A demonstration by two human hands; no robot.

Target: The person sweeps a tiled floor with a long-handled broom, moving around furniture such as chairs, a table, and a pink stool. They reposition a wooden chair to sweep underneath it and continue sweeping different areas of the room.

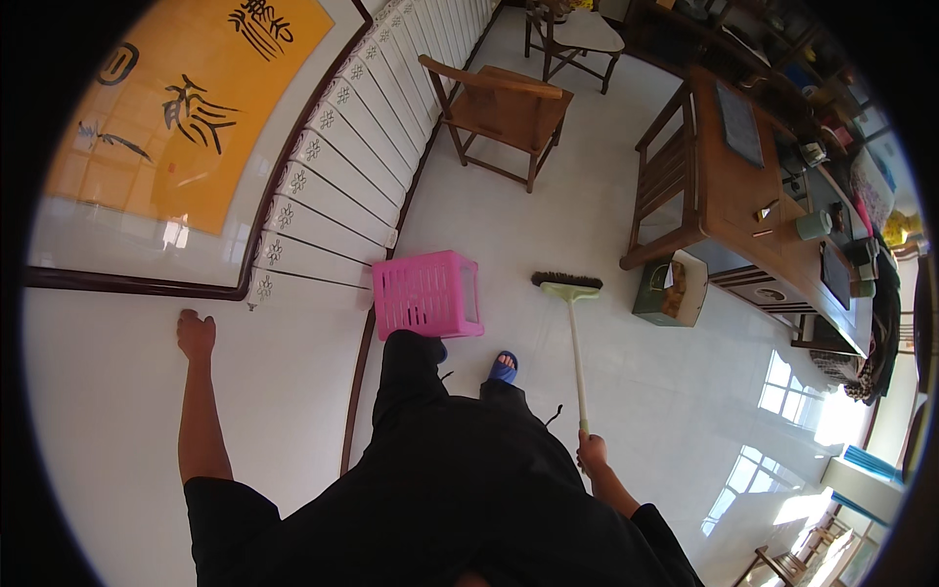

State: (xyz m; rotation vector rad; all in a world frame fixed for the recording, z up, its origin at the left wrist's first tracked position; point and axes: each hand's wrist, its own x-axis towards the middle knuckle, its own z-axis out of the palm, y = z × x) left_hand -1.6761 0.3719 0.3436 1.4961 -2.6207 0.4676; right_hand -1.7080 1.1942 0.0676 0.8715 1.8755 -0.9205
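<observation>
while the right hand (592, 454) grips the broom (575, 342), its fingers are wrapped around the upper end of the pale handle, at the lower centre-right of the frame. the handle runs up the frame to the broom head (571, 292), a light green block with dark bristles (565, 280) along its far side, positioned on the floor (646, 411) just right of the frame's centre.

the left hand (197, 335) is located at the left of the frame, below the corner of a dark-framed picture (240, 291). its fingers are curled inward; i cannot tell whether they press against the palm, or whether the hand touches the wall (284, 391).

a pink slatted plastic basket (421, 295) is situated near the centre, beside the wall and left of the broom head. below it, one blue sandal (504, 368) points up the frame. a green box (665, 293) stands right of the broom head, near a wooden table (729, 196) at the upper right; a pale green cup (812, 226) is placed on that table. a wooden chair (509, 103) occupies the upper centre.
</observation>
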